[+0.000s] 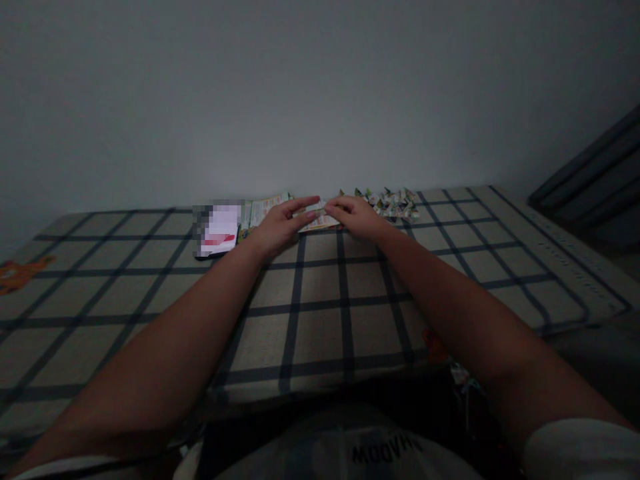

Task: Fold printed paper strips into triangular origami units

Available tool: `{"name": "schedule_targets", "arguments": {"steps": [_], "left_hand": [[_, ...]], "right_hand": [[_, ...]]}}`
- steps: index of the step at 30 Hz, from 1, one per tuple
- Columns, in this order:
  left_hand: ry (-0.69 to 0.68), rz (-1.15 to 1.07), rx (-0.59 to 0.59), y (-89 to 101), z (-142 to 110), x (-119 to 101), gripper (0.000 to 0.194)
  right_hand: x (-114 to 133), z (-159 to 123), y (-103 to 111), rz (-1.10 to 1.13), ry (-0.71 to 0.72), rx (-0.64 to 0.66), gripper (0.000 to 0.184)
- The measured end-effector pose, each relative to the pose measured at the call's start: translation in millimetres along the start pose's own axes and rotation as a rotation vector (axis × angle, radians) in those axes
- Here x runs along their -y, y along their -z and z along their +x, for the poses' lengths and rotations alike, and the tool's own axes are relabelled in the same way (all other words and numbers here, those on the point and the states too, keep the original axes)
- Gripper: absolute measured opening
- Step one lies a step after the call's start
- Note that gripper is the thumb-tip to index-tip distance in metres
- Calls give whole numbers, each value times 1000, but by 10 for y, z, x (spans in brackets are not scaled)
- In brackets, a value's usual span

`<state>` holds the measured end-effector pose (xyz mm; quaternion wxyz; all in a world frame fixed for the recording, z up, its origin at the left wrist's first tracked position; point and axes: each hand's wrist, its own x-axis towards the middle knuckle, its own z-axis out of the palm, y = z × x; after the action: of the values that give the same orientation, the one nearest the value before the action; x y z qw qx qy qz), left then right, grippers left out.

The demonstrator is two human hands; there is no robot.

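Observation:
Both hands meet over the far part of the table. My left hand (283, 223) has its thumb and index finger about one edge of a small pale piece of paper (321, 206). From the other side my right hand (357, 215) pinches the same paper between thumb and fingertips. Beneath them lies a printed colourful sheet (317, 223), partly hidden by the hands. Another printed sheet (260, 208) is to the left, behind my left hand. Right of my right hand sits a heap of small folded paper pieces (395, 202), several with points sticking up.
A lit phone (219, 230) lies left of the sheets, its picture partly pixelated. The checked tablecloth (320, 313) covers the table, which ends against a plain grey wall (320, 100). Dark folded cloth (595, 180) hangs at the right. The light is dim.

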<state>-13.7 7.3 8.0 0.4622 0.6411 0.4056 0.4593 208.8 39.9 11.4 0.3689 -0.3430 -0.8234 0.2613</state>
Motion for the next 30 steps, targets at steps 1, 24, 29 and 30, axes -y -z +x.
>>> {"name": "schedule_targets", "arguments": {"steps": [1,24,29,30], "left_hand": [[-1,9,1,-4,-4,-1,74],[39,-16,-18,-10,9,38,68],[20,-49,-27,-52,-6,24,75],[14,-55,-23,-57,-4,26,77]], "right_hand": [[1,-1,3,-15,-1,14,34],[20,-20,-29,-1,-74,-129,30],[41,-27,-39,19,-51,-110,23],[43,-26,-46,37,-52,-114,23]]}}
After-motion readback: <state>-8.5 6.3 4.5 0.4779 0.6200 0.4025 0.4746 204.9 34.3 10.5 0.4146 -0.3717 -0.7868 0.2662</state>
